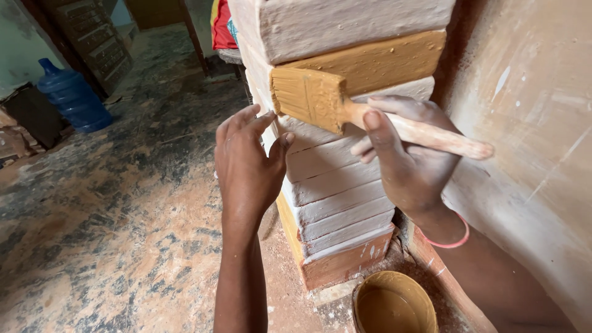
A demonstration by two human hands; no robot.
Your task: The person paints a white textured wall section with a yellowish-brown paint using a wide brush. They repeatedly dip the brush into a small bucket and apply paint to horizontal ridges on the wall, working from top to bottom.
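Blue water jug (73,95) on the stained floor (123,203) far left

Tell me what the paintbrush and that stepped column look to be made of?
Paintbrush: pale bare wooden handle, it seems, with bristles coated in ochre paint. Stepped column: probably plastered masonry, matte chalky white with rough edges; one band is painted ochre and the base looks reddish, perhaps brick or primer.

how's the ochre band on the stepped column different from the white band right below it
The ochre band is coated in yellow-brown paint, while the white band is bare chalky white. The brush in the right hand has its bristles by the ochre band's left end; the white band passes behind the handle and fingers, so it is more hidden. The left hand rests lower on the column corner. Both are flat horizontal steps of one stacked moulding.
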